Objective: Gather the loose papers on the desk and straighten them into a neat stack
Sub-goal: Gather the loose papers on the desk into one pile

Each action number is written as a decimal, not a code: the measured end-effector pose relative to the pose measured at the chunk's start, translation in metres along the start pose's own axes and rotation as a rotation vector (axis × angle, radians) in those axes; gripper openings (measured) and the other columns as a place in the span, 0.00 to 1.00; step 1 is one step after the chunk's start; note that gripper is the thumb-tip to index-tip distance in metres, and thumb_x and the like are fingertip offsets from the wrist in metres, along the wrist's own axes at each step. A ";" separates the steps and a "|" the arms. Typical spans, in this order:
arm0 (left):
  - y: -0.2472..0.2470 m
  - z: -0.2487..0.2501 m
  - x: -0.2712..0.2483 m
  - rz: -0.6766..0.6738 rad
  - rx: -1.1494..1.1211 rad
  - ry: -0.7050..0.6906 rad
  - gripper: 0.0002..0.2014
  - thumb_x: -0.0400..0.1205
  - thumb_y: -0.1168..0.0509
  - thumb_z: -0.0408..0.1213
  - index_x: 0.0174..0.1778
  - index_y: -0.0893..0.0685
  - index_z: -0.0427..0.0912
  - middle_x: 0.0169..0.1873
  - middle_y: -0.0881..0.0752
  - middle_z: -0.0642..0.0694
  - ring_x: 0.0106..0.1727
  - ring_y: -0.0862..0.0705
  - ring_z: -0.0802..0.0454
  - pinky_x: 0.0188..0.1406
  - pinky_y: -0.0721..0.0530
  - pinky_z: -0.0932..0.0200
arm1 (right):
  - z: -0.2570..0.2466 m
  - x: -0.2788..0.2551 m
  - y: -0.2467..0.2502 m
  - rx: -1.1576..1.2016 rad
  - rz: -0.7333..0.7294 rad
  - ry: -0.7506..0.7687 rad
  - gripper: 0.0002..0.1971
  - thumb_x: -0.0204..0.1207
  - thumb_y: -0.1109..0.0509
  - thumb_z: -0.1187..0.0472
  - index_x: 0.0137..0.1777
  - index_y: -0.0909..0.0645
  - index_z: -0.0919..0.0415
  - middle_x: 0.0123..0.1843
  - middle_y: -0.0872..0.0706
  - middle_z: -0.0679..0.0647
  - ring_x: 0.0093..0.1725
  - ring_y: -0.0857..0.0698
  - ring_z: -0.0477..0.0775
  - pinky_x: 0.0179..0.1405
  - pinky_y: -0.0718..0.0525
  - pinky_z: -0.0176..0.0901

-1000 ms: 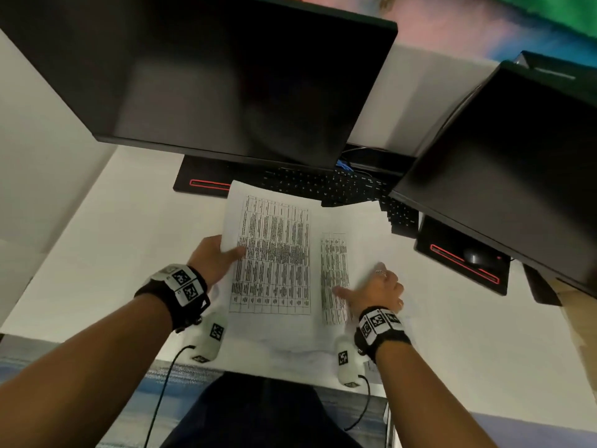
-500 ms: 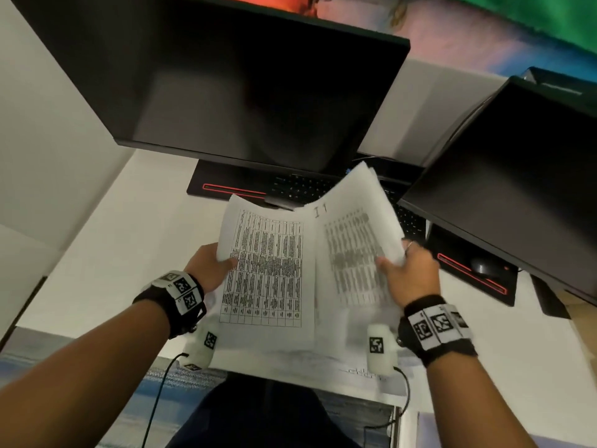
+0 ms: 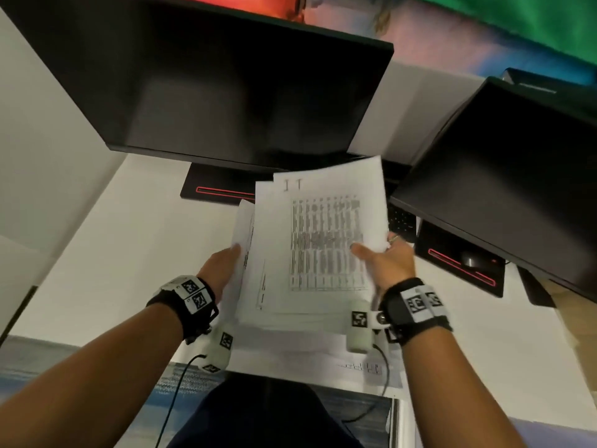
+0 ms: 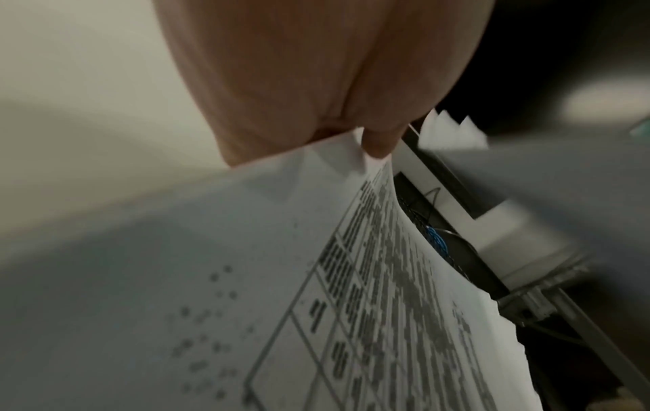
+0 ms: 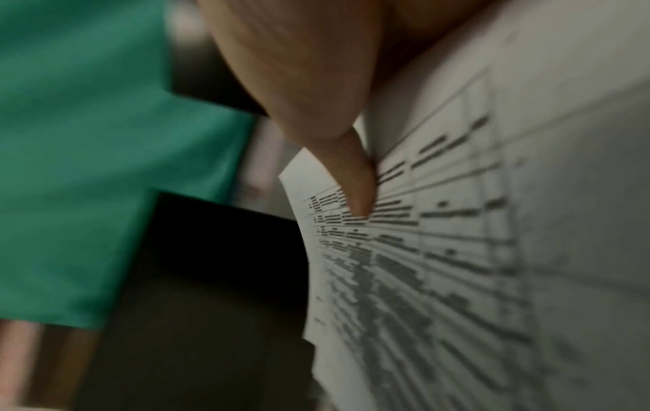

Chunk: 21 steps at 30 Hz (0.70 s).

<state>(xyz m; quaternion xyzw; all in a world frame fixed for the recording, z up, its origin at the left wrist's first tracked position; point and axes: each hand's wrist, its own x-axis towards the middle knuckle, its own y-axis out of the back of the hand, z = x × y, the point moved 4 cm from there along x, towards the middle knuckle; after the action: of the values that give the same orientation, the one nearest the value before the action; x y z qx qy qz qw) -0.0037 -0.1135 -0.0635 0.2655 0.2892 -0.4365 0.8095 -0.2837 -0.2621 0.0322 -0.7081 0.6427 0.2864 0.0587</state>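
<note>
Nearest me, a few sheets (image 3: 323, 360) lie flat at the desk's front edge, under my wrists, one with a small printed table showing at its right corner. They are not in the bundle, so gathering looks incomplete.

Above them I hold the lifted papers (image 3: 319, 240) in both hands, clear of the desk (image 3: 129, 253). My left hand (image 3: 219, 270) grips the left edge, fingers behind the sheets; the left wrist view shows a fingertip over the paper's edge. My right hand (image 3: 387, 263) pinches the right edge, thumb across the printed face, fingers behind.

Step in hand, as I judge it: merging picked-up sheets, not yet squared. Top sheet carries a dense printed table; behind it another sheet juts out at left and the upper corners are staggered. Pages curve slightly and look limp.

Next move calls for loosening the pinch, standing the bundle on edge and tapping it on the desk, then collecting the remaining sheets.

Beyond: keyboard (image 3: 400, 221), two dark monitors (image 3: 226, 92).
</note>
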 end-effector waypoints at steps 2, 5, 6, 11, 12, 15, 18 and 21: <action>0.000 -0.019 0.021 -0.045 -0.112 0.072 0.45 0.69 0.35 0.73 0.73 0.21 0.41 0.69 0.17 0.42 0.70 0.20 0.38 0.74 0.26 0.36 | 0.034 0.016 -0.017 -0.163 0.016 -0.056 0.28 0.73 0.20 0.63 0.70 0.26 0.55 0.65 0.14 0.59 0.60 0.13 0.60 0.62 0.15 0.52; -0.019 0.002 0.001 -0.096 0.164 -0.088 0.38 0.73 0.30 0.64 0.71 0.21 0.38 0.63 0.14 0.43 0.63 0.16 0.40 0.68 0.21 0.44 | 0.066 0.023 -0.048 -0.541 -0.090 -0.056 0.27 0.85 0.36 0.63 0.82 0.37 0.61 0.80 0.27 0.63 0.77 0.26 0.63 0.75 0.29 0.47; -0.021 0.008 -0.005 -0.034 0.329 -0.151 0.30 0.79 0.31 0.54 0.70 0.21 0.36 0.61 0.15 0.43 0.61 0.16 0.40 0.63 0.21 0.49 | 0.071 0.022 -0.057 -0.621 -0.129 -0.005 0.27 0.86 0.39 0.62 0.84 0.38 0.63 0.82 0.30 0.61 0.80 0.29 0.61 0.78 0.32 0.46; -0.007 0.010 0.001 0.091 0.494 -0.266 0.20 0.82 0.32 0.33 0.71 0.22 0.35 0.65 0.15 0.37 0.66 0.18 0.38 0.62 0.23 0.50 | 0.088 0.032 -0.018 -0.842 0.146 -0.076 0.40 0.77 0.31 0.38 0.82 0.36 0.59 0.82 0.35 0.57 0.76 0.33 0.66 0.73 0.29 0.65; -0.001 0.009 0.002 0.096 0.472 -0.261 0.20 0.82 0.32 0.33 0.71 0.22 0.36 0.65 0.15 0.37 0.64 0.17 0.38 0.61 0.22 0.50 | 0.094 0.034 -0.007 -0.874 0.171 -0.145 0.46 0.72 0.28 0.36 0.83 0.39 0.61 0.83 0.37 0.58 0.77 0.34 0.66 0.73 0.30 0.67; 0.012 0.007 0.006 0.126 0.415 -0.263 0.19 0.82 0.32 0.34 0.70 0.21 0.39 0.60 0.13 0.36 0.53 0.14 0.38 0.51 0.18 0.50 | 0.102 0.036 0.000 -0.988 0.138 -0.189 0.58 0.64 0.25 0.29 0.85 0.45 0.62 0.82 0.38 0.61 0.78 0.36 0.66 0.73 0.30 0.68; 0.017 0.004 0.008 0.124 0.398 -0.249 0.18 0.81 0.32 0.33 0.67 0.20 0.38 0.55 0.12 0.31 0.55 0.13 0.30 0.47 0.17 0.49 | 0.100 0.042 -0.003 -1.004 0.127 -0.217 0.63 0.58 0.23 0.27 0.85 0.47 0.61 0.80 0.36 0.62 0.78 0.35 0.66 0.74 0.32 0.69; 0.014 0.005 0.006 0.128 0.411 -0.251 0.19 0.81 0.32 0.33 0.68 0.20 0.37 0.56 0.12 0.30 0.59 0.15 0.28 0.54 0.15 0.40 | 0.097 0.053 -0.002 -0.926 0.100 -0.266 0.65 0.52 0.18 0.29 0.83 0.44 0.61 0.78 0.30 0.62 0.77 0.28 0.67 0.75 0.31 0.69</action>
<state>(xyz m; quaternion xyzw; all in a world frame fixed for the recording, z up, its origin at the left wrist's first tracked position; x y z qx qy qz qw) 0.0123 -0.1135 -0.0614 0.3860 0.0739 -0.4637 0.7941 -0.3129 -0.2642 -0.0742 -0.5853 0.4676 0.6331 -0.1948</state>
